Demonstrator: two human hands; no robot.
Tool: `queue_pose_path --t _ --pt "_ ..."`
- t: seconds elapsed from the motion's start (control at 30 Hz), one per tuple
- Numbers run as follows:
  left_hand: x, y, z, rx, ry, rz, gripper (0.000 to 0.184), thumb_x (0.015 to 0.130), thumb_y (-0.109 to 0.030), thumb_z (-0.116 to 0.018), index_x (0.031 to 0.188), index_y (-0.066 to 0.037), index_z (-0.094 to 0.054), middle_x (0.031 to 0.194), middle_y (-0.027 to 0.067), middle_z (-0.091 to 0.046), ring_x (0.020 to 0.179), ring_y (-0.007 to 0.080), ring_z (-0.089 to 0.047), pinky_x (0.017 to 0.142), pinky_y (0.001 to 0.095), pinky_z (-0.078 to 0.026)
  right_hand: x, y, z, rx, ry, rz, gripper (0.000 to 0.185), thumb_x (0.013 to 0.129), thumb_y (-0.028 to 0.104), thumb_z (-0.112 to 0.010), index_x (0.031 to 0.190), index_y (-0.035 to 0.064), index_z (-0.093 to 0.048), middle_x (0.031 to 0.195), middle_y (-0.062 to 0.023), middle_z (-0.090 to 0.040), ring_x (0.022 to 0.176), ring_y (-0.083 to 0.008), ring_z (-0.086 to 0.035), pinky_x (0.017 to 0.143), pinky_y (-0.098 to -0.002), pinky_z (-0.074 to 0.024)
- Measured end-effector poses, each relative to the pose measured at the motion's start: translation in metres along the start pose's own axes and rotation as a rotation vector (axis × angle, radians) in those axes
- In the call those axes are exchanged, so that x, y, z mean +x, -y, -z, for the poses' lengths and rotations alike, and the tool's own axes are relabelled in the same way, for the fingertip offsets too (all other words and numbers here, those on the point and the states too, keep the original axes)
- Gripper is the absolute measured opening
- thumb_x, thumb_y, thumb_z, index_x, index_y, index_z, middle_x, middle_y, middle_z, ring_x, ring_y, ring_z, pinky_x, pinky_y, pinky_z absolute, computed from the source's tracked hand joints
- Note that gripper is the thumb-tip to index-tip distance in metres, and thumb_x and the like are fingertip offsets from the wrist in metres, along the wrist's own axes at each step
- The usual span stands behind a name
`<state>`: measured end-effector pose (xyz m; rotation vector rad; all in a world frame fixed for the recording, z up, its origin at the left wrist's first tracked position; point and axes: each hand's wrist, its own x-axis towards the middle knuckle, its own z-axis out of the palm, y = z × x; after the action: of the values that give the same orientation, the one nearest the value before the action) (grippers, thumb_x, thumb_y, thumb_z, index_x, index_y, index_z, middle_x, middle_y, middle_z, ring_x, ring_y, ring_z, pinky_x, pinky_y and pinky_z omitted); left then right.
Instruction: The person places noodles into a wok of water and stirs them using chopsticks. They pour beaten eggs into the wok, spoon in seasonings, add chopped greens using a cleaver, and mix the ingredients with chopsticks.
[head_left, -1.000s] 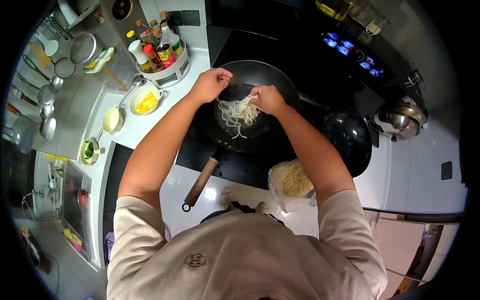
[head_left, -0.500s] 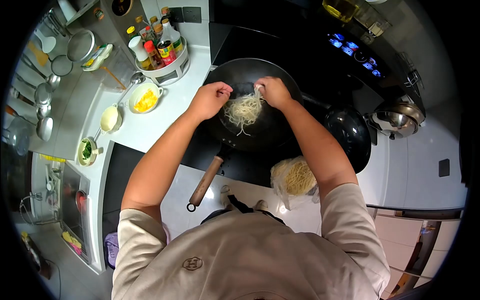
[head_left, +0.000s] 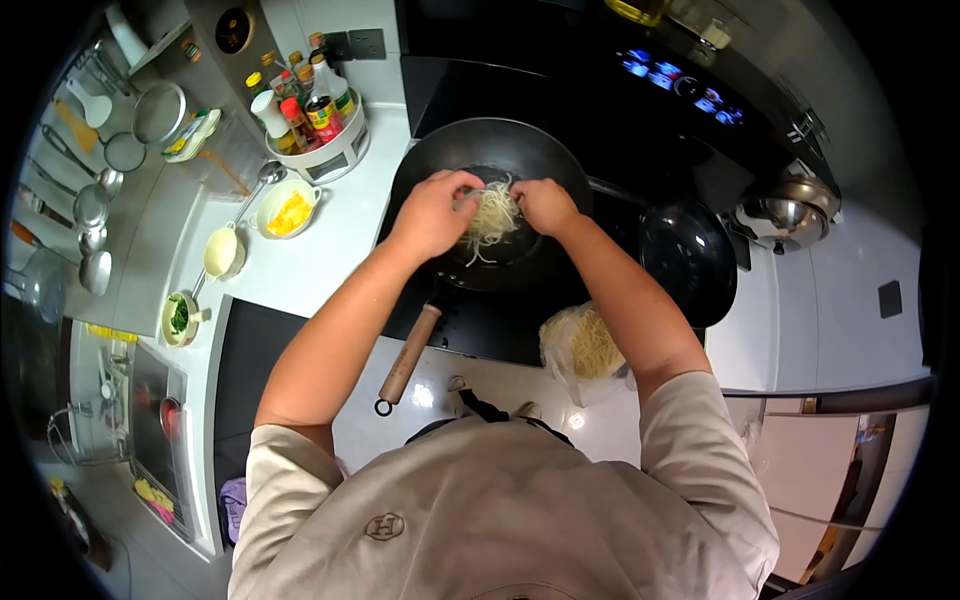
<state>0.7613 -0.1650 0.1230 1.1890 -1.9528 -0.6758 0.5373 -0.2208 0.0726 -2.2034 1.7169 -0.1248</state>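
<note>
While the right hand (head_left: 545, 207) pinches the right edge of the noodles (head_left: 494, 218) between closed fingers, the left hand (head_left: 437, 213) curls half open beside them; whether it grips any strands, I cannot tell. The noodles bunch over the middle of the pan (head_left: 490, 142). The step in hand looks like loosening the tangle, so the next move probably calls for a gentle, even spreading.
</note>
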Motion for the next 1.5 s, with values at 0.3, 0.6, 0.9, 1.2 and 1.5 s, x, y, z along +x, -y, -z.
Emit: queue_pose_path --t 0.3,0.6,0.9,1.2,1.5 --pt "-0.034 -0.084 -0.089 -0.053 0.425 -0.057 0.026 0.087 -0.015 -0.064 0.11 -0.002 -0.063 0.101 0.0124 -0.067 0.083 0.0216 -0.066 0.076 0.0329 -0.051 -0.153 -0.068 0.018 0.332 -0.422 0.097 0.016 0.081 0.014 -0.073 0.09 0.0011 -0.068 0.097 -0.0109 -0.065 0.073 -0.0259 -0.061 0.07 -0.0287 -0.0519" --pt "-0.106 -0.072 -0.193 0.081 0.284 -0.022 0.037 0.082 -0.022 -0.066 0.117 -0.01 -0.06 0.119 0.0149 -0.059 0.109 0.0335 -0.056 0.092 0.04 -0.046 -0.301 -0.141 -0.024 0.041 -0.438 -0.078 0.018 0.084 0.023 -0.067 0.085 0.0048 -0.065 0.095 -0.0101 -0.065 0.082 -0.0309 -0.064 0.07 -0.0394 -0.0507" --pt "-0.179 -0.057 -0.207 0.259 0.145 0.534 0.028 0.081 -0.029 -0.072 0.074 -0.003 -0.065 0.062 0.0114 -0.062 0.064 0.0283 -0.064 0.062 0.0397 -0.05 -0.295 -0.113 -0.049 -0.253 0.362 -0.385 0.084 0.089 0.022 -0.056 0.15 -0.0027 -0.003 0.09 -0.019 -0.07 0.079 -0.0319 -0.069 0.067 -0.0411 -0.0546" --pt "-0.189 -0.125 -0.171 -0.636 -0.062 0.605 0.019 0.094 -0.025 -0.057 0.089 -0.008 -0.062 0.087 0.0012 -0.065 0.083 0.0106 -0.061 0.08 0.0268 -0.048 -0.286 -0.113 -0.027 0.985 0.11 -0.051 0.071 0.086 -0.001 -0.049 0.151 0.0087 -0.021 0.092 -0.0196 -0.068 0.071 -0.0233 -0.068 0.067 -0.0342 -0.0538" --pt "-0.084 -0.214 -0.117 -0.734 0.164 0.384 0.015 0.088 -0.006 -0.047 0.094 -0.008 -0.061 0.091 0.0012 -0.064 0.079 0.0135 -0.064 0.073 0.0284 -0.052 -0.295 -0.087 0.115 1.221 -0.088 0.103 0.051 0.088 0.002 -0.048 0.138 0.0043 -0.042 0.095 -0.0132 -0.066 0.079 -0.0155 -0.065 0.079 -0.0276 -0.0491"
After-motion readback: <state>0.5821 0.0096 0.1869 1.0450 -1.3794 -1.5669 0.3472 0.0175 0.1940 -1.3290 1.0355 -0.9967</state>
